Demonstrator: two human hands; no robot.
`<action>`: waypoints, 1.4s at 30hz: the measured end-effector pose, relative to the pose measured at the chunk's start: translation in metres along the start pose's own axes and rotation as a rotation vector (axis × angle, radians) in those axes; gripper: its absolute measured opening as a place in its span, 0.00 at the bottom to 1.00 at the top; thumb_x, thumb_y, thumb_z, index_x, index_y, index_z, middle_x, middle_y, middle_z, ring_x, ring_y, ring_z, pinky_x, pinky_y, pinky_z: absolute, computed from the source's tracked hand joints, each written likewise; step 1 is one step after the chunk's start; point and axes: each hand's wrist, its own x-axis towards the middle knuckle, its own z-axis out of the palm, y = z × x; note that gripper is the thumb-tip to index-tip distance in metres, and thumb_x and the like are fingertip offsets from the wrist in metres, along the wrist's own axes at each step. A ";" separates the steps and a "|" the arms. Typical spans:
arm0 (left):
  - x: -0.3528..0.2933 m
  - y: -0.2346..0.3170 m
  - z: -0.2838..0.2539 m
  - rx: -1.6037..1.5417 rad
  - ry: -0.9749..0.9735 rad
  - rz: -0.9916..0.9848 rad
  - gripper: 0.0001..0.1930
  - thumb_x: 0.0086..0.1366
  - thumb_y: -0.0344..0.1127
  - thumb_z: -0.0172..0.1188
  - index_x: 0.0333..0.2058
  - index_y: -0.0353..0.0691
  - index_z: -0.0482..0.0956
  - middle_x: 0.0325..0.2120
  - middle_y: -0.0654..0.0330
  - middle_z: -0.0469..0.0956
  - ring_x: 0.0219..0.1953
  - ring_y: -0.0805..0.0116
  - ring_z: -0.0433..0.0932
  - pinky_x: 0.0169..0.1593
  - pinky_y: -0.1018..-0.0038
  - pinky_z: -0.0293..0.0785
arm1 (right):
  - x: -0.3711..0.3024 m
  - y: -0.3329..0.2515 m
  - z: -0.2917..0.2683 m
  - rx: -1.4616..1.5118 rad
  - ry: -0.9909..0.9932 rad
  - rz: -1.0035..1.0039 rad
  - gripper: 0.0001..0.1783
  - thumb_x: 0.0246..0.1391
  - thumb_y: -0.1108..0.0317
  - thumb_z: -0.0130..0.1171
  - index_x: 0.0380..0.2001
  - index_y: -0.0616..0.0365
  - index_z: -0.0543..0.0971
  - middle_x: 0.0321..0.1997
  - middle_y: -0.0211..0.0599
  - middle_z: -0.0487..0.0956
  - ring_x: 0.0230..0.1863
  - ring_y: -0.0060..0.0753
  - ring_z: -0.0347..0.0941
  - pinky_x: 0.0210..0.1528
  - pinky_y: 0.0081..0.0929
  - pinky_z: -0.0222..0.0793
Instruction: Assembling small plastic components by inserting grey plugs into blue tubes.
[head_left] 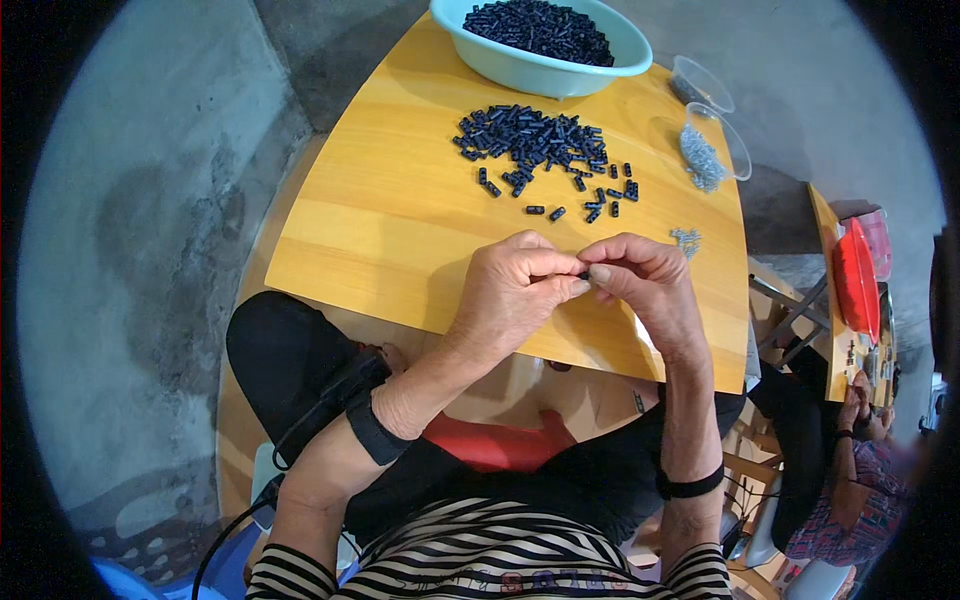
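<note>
Over the near part of the wooden table [400, 215], both hands meet at the fingertips. My left hand [512, 285] pinches a small black plastic piece [583, 275] between thumb and forefinger; most of it is hidden. My right hand [645, 285] is closed in a pinch at the piece's other end, and whatever it may hold there is covered by the fingers. Beyond the hands lies a heap of small black plastic pieces [535, 138], with several strays on its near side. Right of my right hand is a little pile of silvery screws [686, 240].
A light blue basin [550, 78] full of black pieces stands at the far edge. Two clear tubs lie at the far right, one spilling silvery screws [703, 160]. Farther right, a co-worker [850, 490] sits at another table with a red basin [856, 280].
</note>
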 end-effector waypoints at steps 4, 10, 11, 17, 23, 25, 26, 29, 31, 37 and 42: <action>0.003 -0.007 0.004 0.137 0.007 0.026 0.06 0.48 0.25 0.69 0.28 0.36 0.83 0.22 0.62 0.75 0.26 0.74 0.75 0.28 0.78 0.69 | 0.000 0.002 -0.001 -0.154 0.051 -0.002 0.06 0.50 0.77 0.61 0.33 0.63 0.81 0.28 0.28 0.80 0.28 0.15 0.71 0.32 0.15 0.68; 0.004 -0.008 0.006 0.343 0.001 0.144 0.07 0.46 0.27 0.69 0.26 0.37 0.82 0.21 0.59 0.75 0.23 0.68 0.76 0.27 0.75 0.70 | -0.001 0.008 0.001 -0.193 0.054 0.006 0.06 0.49 0.77 0.61 0.33 0.63 0.81 0.28 0.29 0.80 0.29 0.16 0.72 0.33 0.15 0.69; 0.004 -0.009 0.006 0.374 0.012 0.169 0.07 0.46 0.28 0.69 0.26 0.37 0.82 0.21 0.58 0.75 0.23 0.66 0.76 0.27 0.74 0.70 | 0.000 0.008 0.001 -0.192 0.054 0.008 0.06 0.49 0.77 0.61 0.33 0.63 0.81 0.28 0.29 0.80 0.29 0.16 0.72 0.33 0.15 0.69; 0.004 -0.006 0.004 0.402 -0.018 0.132 0.07 0.46 0.30 0.69 0.26 0.38 0.82 0.21 0.58 0.75 0.23 0.63 0.76 0.27 0.71 0.70 | 0.001 0.010 0.002 -0.173 0.044 0.028 0.06 0.50 0.77 0.61 0.33 0.63 0.81 0.28 0.28 0.80 0.29 0.15 0.71 0.34 0.15 0.69; 0.004 -0.005 0.004 0.448 -0.056 0.117 0.06 0.47 0.31 0.68 0.25 0.38 0.82 0.20 0.58 0.74 0.23 0.62 0.76 0.28 0.70 0.70 | 0.003 0.012 -0.001 -0.107 0.016 0.050 0.06 0.50 0.75 0.62 0.33 0.62 0.81 0.28 0.27 0.80 0.28 0.14 0.70 0.32 0.15 0.68; 0.004 -0.004 0.003 0.455 -0.060 0.121 0.06 0.47 0.31 0.68 0.25 0.38 0.82 0.20 0.58 0.74 0.23 0.62 0.76 0.28 0.70 0.71 | 0.003 0.013 -0.001 -0.099 0.019 0.041 0.07 0.50 0.75 0.62 0.34 0.62 0.81 0.27 0.26 0.79 0.27 0.14 0.70 0.31 0.14 0.67; 0.004 -0.004 0.003 0.463 -0.064 0.125 0.06 0.47 0.31 0.68 0.24 0.38 0.82 0.20 0.58 0.74 0.23 0.62 0.75 0.28 0.70 0.71 | 0.003 0.011 -0.004 -0.101 0.018 0.042 0.07 0.50 0.75 0.62 0.34 0.62 0.81 0.27 0.26 0.79 0.27 0.14 0.70 0.31 0.14 0.67; 0.003 -0.005 0.002 0.452 -0.102 0.103 0.06 0.47 0.31 0.68 0.24 0.38 0.82 0.20 0.58 0.74 0.24 0.61 0.76 0.29 0.69 0.72 | 0.006 0.003 -0.007 -0.105 0.040 0.100 0.09 0.55 0.70 0.58 0.36 0.63 0.80 0.27 0.28 0.79 0.27 0.16 0.70 0.32 0.16 0.67; 0.003 -0.004 0.006 0.468 -0.084 0.129 0.05 0.47 0.31 0.68 0.24 0.39 0.82 0.20 0.59 0.75 0.25 0.61 0.77 0.30 0.69 0.72 | 0.015 -0.004 0.000 0.081 0.217 -0.177 0.15 0.61 0.62 0.53 0.39 0.64 0.80 0.30 0.31 0.78 0.29 0.19 0.71 0.35 0.19 0.68; 0.006 -0.002 0.013 0.486 -0.082 0.124 0.05 0.47 0.33 0.66 0.26 0.44 0.84 0.22 0.60 0.77 0.27 0.62 0.78 0.32 0.67 0.74 | 0.041 -0.009 0.036 0.159 0.112 -0.270 0.22 0.64 0.54 0.47 0.41 0.65 0.79 0.33 0.33 0.78 0.32 0.21 0.71 0.38 0.21 0.69; 0.009 -0.005 0.019 0.520 -0.106 0.116 0.06 0.48 0.33 0.65 0.27 0.46 0.85 0.24 0.62 0.78 0.29 0.62 0.79 0.33 0.67 0.74 | 0.041 0.001 0.032 0.135 0.151 -0.240 0.24 0.64 0.52 0.46 0.39 0.64 0.79 0.32 0.32 0.78 0.31 0.21 0.71 0.37 0.21 0.68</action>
